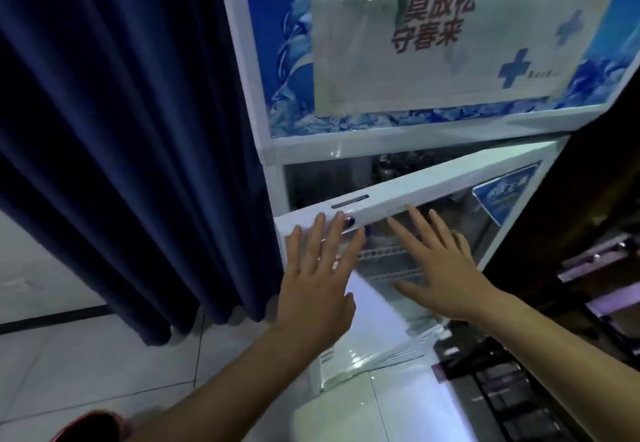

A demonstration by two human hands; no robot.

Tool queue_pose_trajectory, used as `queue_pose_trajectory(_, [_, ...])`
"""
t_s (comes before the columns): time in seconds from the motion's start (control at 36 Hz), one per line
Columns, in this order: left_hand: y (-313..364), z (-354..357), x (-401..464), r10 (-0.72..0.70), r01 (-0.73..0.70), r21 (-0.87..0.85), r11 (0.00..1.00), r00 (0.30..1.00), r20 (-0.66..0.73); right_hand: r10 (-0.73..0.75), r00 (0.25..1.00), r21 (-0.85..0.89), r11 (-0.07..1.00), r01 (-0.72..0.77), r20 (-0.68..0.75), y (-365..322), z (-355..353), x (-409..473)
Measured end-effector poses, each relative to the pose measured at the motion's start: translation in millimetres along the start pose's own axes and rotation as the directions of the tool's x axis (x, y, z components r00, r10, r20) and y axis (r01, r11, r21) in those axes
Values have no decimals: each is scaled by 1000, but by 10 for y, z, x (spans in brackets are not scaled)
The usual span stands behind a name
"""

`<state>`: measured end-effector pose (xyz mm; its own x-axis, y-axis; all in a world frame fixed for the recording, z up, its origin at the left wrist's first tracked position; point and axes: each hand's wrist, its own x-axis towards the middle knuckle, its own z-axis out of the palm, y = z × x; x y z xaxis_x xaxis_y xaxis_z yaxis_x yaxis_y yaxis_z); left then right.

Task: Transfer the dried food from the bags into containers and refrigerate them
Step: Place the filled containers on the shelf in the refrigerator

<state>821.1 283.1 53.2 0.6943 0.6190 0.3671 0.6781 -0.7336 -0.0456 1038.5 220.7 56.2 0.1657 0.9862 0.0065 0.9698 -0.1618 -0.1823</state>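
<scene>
Left hand and right hand press flat, fingers spread, on the fridge door below a notice reading "莫放松 守春来".

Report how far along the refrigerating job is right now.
Done: nothing can be confirmed; no bags or containers show, and the inside is too dim to read. In hand: left hand and right hand press flat on the glass fridge door, which stands ajar. Left: shutting the door fully.

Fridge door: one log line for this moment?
left hand: flat on fridge door | right hand: flat on glass | door: ajar
</scene>
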Motion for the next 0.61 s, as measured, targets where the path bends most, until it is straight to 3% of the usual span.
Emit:
queue_pose_trajectory(0.17, [-450,347,438,-126,126,-31,992,992,-5,126,991,0,992,-126,-40,-82,119,513])
queue_pose_trajectory(0.36, [-674,735,616,-197,201,-13,979,968,154,189,979,74,980,-184,-78,-139,278,917])
queue_pose_trajectory(0.61, [-673,882,662,-243,240,38,970,965,104,121,987,107,988,-109,-110,-51,471,1018])
